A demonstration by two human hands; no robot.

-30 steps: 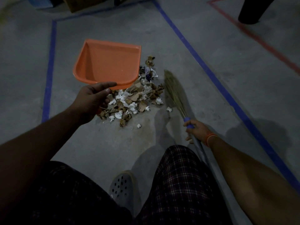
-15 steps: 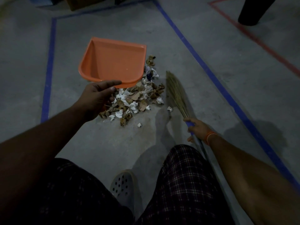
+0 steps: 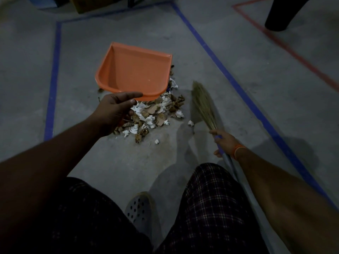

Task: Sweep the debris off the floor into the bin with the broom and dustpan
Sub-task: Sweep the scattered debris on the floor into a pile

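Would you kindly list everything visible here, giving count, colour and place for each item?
dustpan: one, orange, held above the far left edge of the debris
debris pile: one heap, white paper scraps and brown bits, floor centre
broom: one, straw bristles with blue and grey handle, right of the pile
blue tape lines: several, blue, marking a box on the floor around the pile
red tape lines: a few, red, far right
black object: one, black, top right corner
shoe: one, grey, perforated, bottom centre
checked trousers: dark plaid, bottom
wristband: one, orange, right wrist
left hand: grips the dustpan's near end
right hand: grips the broom handle
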